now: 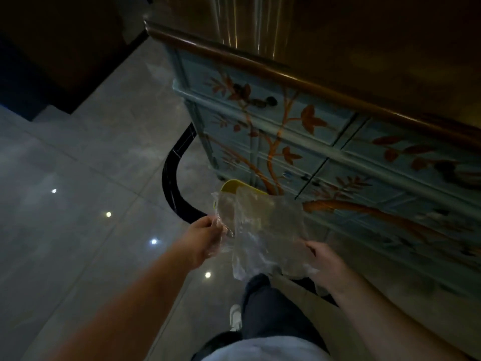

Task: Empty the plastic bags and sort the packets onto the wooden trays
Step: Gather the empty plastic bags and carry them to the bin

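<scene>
dim room, glossy grey tile floor [86,157] throwing back ceiling lights, and a blue painted cabinet [325,142] with orange branches running along the right. the person stands over it all, both arms out. left hand [205,237] is pinched onto the left edge of a clear plastic bag [263,230], right hand [325,264] grips the lower right corner, so the bag hangs stretched between them in the air, just above a yellow bin [234,185] peeking out behind it on the floor. bag looks limp and see-through, no packets showing inside, so i'd call it emptied and headed for that bin. to do this well: keep it over the opening and let go with both hands together. no wooden trays in sight here. no brand, label or writing readable anywhere, too dark.
</scene>
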